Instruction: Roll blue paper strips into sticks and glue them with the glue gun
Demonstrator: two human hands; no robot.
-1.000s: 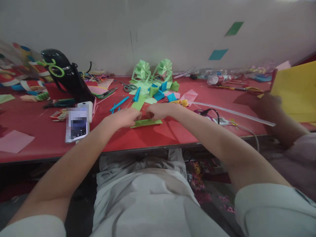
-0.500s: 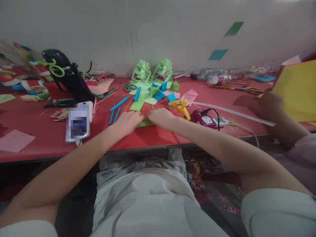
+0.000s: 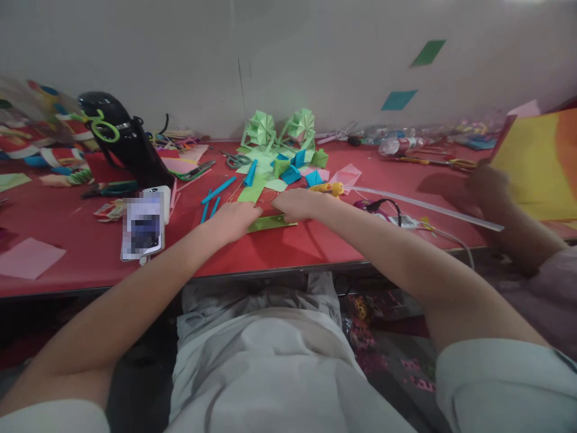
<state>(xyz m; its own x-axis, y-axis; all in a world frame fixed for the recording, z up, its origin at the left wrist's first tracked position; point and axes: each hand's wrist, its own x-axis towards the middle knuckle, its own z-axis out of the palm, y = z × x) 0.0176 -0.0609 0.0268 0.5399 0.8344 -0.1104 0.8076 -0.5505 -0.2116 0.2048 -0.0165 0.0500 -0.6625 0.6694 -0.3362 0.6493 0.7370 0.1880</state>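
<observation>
At the near edge of the red table, a folded green paper (image 3: 273,224) lies flat in front of me. My left hand (image 3: 237,219) rests on its left end, fingers closed and pressed down on it. My right hand (image 3: 295,204) bends over its upper edge with curled fingers, the fingertips partly hidden. Rolled blue paper sticks (image 3: 219,189) lie left of my hands. Just past my right hand is a yellow glue gun (image 3: 334,189), partly covered by my wrist. Folded blue paper pieces (image 3: 291,174) and green paper ornaments (image 3: 261,127) are farther back.
A phone (image 3: 143,225) leans near a black stand (image 3: 121,135) on the left. Grey-green scissors (image 3: 238,160) lie behind. On the right are a clear glue stick (image 3: 428,207), a power adapter with cords (image 3: 403,222), and another person's hand (image 3: 489,186) by a yellow sheet (image 3: 527,168).
My right hand has slid slightly right and now covers the glue gun's handle. More of the green paper shows between my hands. The other person's yellow sheet has shifted, showing an orange part.
</observation>
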